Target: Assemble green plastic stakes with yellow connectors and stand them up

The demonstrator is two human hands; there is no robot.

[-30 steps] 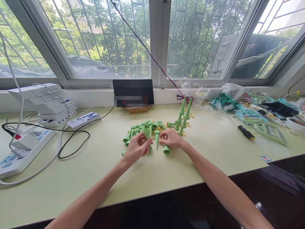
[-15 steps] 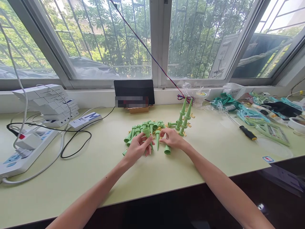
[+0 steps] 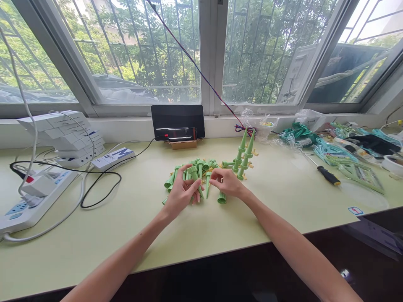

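My left hand (image 3: pixel 181 191) holds a green plastic watering spike (image 3: pixel 192 172) between thumb and fingers, its wide cap up and its point slanting down. Just to the right, another green spike (image 3: pixel 208 180) hangs point down at the pinched fingertips of my right hand (image 3: pixel 226 183); its contact with the fingers is partly hidden. Behind my hands lies a pile of green spikes (image 3: pixel 171 179) with yellow valves among them. A short green piece (image 3: pixel 222 198) lies below my right hand. Stacked spikes (image 3: pixel 242 157) with yellow valves stand upright beyond it, in two columns.
A screwdriver (image 3: pixel 328 175) and packaged items (image 3: pixel 333 151) lie on the right. On the left are a power strip (image 3: pixel 40 201), a black cable (image 3: pixel 103 201) and stacked white boxes (image 3: pixel 67 136). A tablet (image 3: pixel 178 117) and phone lean by the window. The table's front edge is near my forearms.
My left index finger has lifted and spread from the spike's cap. The spike at my right fingertips has tilted slightly, with its point shifted left. The stacked spikes stay put.
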